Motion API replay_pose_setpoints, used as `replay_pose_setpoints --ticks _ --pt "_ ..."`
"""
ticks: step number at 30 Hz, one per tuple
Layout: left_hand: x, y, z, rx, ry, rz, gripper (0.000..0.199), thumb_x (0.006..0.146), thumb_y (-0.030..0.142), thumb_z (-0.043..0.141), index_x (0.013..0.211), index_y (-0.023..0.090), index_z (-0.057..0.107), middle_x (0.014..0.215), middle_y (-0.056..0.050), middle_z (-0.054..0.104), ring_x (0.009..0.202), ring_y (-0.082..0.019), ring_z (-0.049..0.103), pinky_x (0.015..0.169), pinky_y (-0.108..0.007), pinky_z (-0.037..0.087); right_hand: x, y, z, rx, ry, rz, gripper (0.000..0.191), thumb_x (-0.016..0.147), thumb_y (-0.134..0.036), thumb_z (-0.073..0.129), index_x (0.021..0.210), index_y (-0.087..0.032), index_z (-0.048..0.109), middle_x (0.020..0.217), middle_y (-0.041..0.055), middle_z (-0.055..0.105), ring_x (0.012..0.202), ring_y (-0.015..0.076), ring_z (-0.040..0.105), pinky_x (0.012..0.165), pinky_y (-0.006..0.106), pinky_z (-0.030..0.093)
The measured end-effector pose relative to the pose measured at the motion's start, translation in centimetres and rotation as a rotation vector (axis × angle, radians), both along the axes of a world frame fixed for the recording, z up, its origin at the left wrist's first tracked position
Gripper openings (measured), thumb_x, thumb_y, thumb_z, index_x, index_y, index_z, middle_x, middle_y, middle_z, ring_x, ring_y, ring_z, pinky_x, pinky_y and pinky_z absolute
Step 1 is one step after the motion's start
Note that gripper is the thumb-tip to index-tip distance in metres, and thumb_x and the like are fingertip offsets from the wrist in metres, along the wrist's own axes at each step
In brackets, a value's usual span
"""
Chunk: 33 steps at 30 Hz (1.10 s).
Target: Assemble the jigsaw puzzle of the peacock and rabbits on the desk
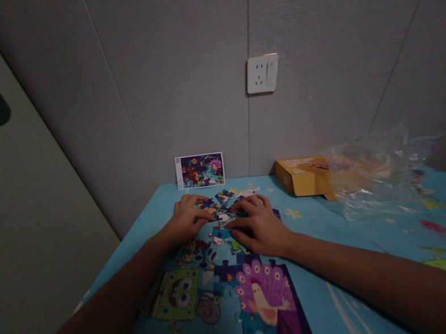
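Observation:
My left hand [189,217] rests on a far cluster of colourful jigsaw pieces [208,207], its fingers stretched out and apart. From the right, my right hand [260,228] reaches over the same cluster, fingers spread and fingertips touching the pieces; part of the cluster is hidden beneath it. Nearer to me lies a joined section of jigsaw puzzle [266,303] with a purple peacock on it. Between the peacock section and my hands are more jigsaw pieces [220,236]. Neither hand visibly grips a piece.
A small picture card [200,171] leans against the grey wall [182,82]. At the back right stands a yellow box [304,175], with a crumpled clear plastic bag [374,178] against it. A blue cartoon-print cloth [345,226] covers the table. A wall socket [262,74] is above.

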<state>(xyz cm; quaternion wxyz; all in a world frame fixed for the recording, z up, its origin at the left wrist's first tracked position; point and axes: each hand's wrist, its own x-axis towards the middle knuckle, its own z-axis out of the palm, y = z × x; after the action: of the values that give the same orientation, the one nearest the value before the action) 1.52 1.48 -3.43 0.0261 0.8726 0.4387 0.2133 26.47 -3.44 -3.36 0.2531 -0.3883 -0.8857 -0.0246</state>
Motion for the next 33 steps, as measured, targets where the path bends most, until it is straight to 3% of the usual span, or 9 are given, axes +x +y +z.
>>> replay_pose_setpoints --ticks 5,11,17,20,24,29,33 --pt "0.2 -0.1 0.0 -0.001 0.044 0.055 0.021 0.089 0.029 0.061 0.100 0.035 0.078 0.129 -0.004 0.057 0.124 -0.030 0.043 0.107 -0.050 0.033 0.0 0.3 0.0 -0.030 0.010 -0.058 0.024 0.089 -0.040 0.060 0.105 -0.032 0.077 0.121 0.0072 0.061 0.117 0.0287 0.045 0.104 0.053 0.024" --pt "0.2 -0.1 0.1 -0.050 0.082 0.125 0.041 0.081 0.046 0.070 0.119 0.030 0.072 0.133 -0.010 0.056 0.126 -0.035 0.040 0.106 -0.053 0.033 0.4 0.3 0.2 -0.060 -0.013 0.160 0.043 0.074 -0.053 0.075 0.112 -0.033 0.074 0.132 0.0074 0.054 0.122 0.0309 0.043 0.104 0.053 0.026" --pt "0.2 -0.1 -0.1 -0.099 0.104 0.206 0.054 0.081 0.055 0.065 0.129 0.031 0.064 0.133 -0.012 0.055 0.128 -0.037 0.038 0.104 -0.054 0.035 0.3 0.9 -0.4 -0.079 0.039 -0.016 0.035 0.081 -0.053 0.071 0.111 -0.034 0.074 0.124 0.0068 0.058 0.119 0.0292 0.044 0.104 0.052 0.027" --pt "0.1 0.0 -0.2 -0.111 0.081 0.215 0.054 0.080 0.056 0.066 0.127 0.031 0.066 0.133 -0.011 0.055 0.128 -0.037 0.038 0.105 -0.054 0.034 0.3 1.1 -0.6 -0.065 0.060 -0.049 0.038 0.082 -0.057 0.068 0.112 -0.034 0.073 0.121 0.0071 0.059 0.119 0.0287 0.045 0.104 0.051 0.028" --pt "0.2 0.3 -0.4 -0.142 0.008 0.228 0.047 0.075 0.054 0.072 0.114 0.028 0.071 0.132 -0.010 0.056 0.129 -0.037 0.038 0.106 -0.052 0.034 0.2 1.1 -0.5 -0.043 0.060 -0.009 0.055 0.071 -0.068 0.073 0.114 -0.035 0.072 0.122 0.0071 0.058 0.119 0.0295 0.045 0.105 0.051 0.027" --pt "0.5 0.1 -0.1 -0.147 -0.059 0.243 0.046 0.069 0.048 0.078 0.106 0.024 0.069 0.129 -0.010 0.059 0.129 -0.037 0.040 0.105 -0.051 0.035 0.1 1.1 -0.5 -0.079 0.097 -0.125 0.048 0.072 -0.063 0.075 0.109 -0.032 0.074 0.120 0.0069 0.061 0.118 0.0297 0.047 0.103 0.051 0.028" --pt "0.7 -0.2 0.6 -0.092 -0.182 0.221 0.032 0.072 0.032 0.075 0.100 0.021 0.064 0.107 -0.007 0.067 0.111 -0.031 0.055 0.097 -0.045 0.041 0.1 1.2 -0.6 -0.067 0.081 -0.148 0.048 0.073 -0.060 0.075 0.110 -0.030 0.073 0.120 0.0079 0.062 0.118 0.0305 0.047 0.103 0.051 0.028"
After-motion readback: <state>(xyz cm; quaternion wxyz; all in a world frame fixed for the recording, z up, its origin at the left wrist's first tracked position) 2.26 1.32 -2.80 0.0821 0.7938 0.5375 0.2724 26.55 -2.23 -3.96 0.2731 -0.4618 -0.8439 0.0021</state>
